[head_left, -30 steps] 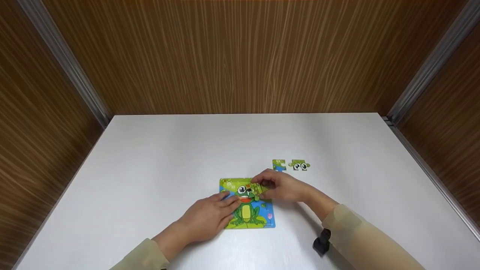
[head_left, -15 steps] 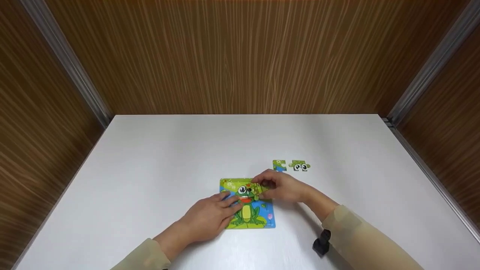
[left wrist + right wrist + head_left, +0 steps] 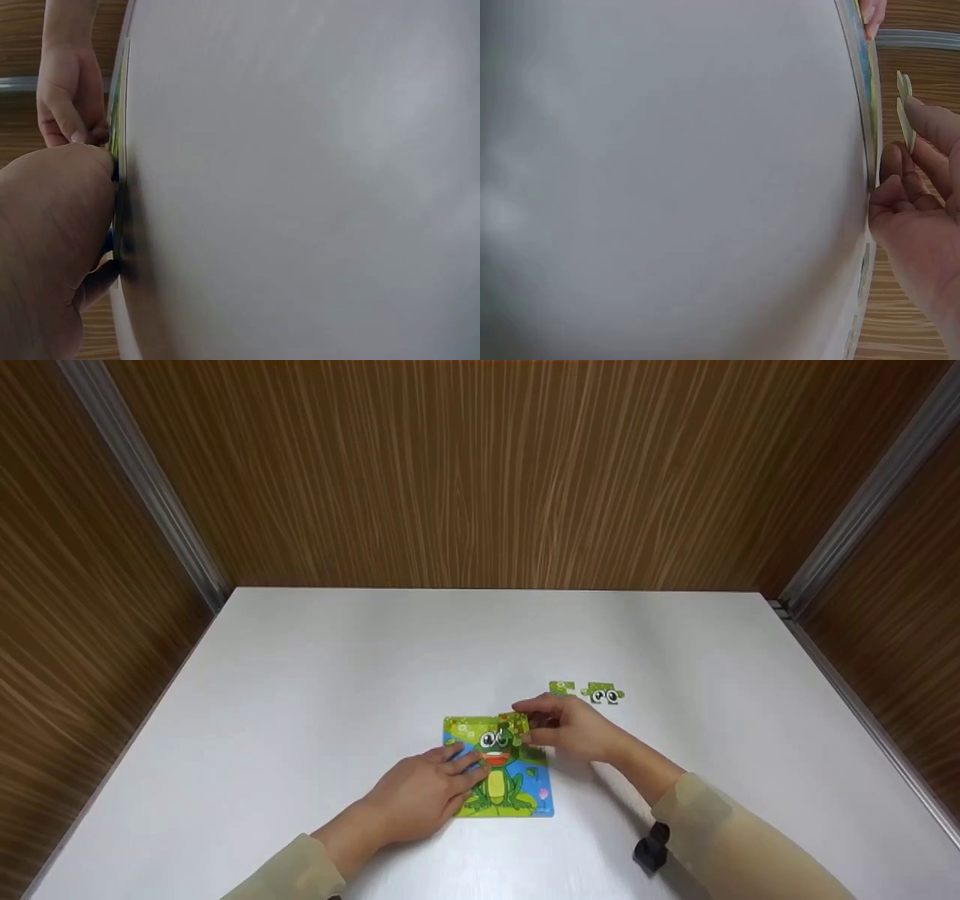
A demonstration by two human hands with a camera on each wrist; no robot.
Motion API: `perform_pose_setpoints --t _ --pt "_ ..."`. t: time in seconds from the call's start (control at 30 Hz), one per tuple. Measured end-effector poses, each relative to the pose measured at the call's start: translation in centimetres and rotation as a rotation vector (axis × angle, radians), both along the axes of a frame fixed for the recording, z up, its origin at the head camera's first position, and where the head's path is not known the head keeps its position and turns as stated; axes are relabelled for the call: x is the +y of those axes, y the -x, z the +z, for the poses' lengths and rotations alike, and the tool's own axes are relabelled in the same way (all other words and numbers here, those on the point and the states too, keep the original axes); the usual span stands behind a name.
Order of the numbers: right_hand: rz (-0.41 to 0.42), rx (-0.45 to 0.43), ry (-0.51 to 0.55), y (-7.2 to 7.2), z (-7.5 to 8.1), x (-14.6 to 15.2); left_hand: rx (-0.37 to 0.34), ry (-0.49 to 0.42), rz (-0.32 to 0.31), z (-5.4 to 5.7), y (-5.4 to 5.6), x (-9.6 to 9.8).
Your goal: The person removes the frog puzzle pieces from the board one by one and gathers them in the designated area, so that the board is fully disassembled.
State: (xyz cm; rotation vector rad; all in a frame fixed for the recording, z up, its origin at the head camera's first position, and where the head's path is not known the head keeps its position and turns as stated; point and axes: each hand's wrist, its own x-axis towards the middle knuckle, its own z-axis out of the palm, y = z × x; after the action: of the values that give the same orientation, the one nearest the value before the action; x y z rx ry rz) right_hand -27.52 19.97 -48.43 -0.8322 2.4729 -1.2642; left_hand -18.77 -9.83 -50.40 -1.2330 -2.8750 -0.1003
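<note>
A person's two bare hands work over a square frog puzzle board (image 3: 525, 802), which lies flat on a white table (image 3: 337, 660), near the side closest to the person. The picture shows a green frog with large white eyes and a red mouth, on blue and light green, with a pink spot at lower right. Tiny marks near the board's lower right corner may be lettering, but are too small to read; no brand or label can be made out.

The left hand (image 3: 420, 799) rests on the board's left side, fingers extended and slightly spread, covering part of the picture. The right hand (image 3: 577, 727) pinches a green puzzle piece (image 3: 517, 725) between thumb and fingers above the board's upper right area; the right wrist view shows this piece raised, apart from the board.

Just beyond the right hand, two loose pieces lie on the table: a green corner piece (image 3: 562, 687), partly hidden by the hand, and, to its right, an eye piece (image 3: 604, 694) printed with two round eyes. A small black object (image 3: 651, 849) sits beside the light beige right sleeve (image 3: 735, 825). Brown wood-grain panels (image 3: 480, 472) enclose the table's far side and both flanks.
</note>
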Motion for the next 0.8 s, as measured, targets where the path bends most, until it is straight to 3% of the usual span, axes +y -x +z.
perform_pose_setpoints --t 0.33,0.8 --pt "-0.027 0.077 0.023 0.3 3.2 2.4 -0.013 -0.026 0.015 0.0 0.2 -0.1" --pt "-0.124 0.079 0.0 1.3 4.3 9.1 0.016 -0.028 0.001 -0.3 0.0 0.1"
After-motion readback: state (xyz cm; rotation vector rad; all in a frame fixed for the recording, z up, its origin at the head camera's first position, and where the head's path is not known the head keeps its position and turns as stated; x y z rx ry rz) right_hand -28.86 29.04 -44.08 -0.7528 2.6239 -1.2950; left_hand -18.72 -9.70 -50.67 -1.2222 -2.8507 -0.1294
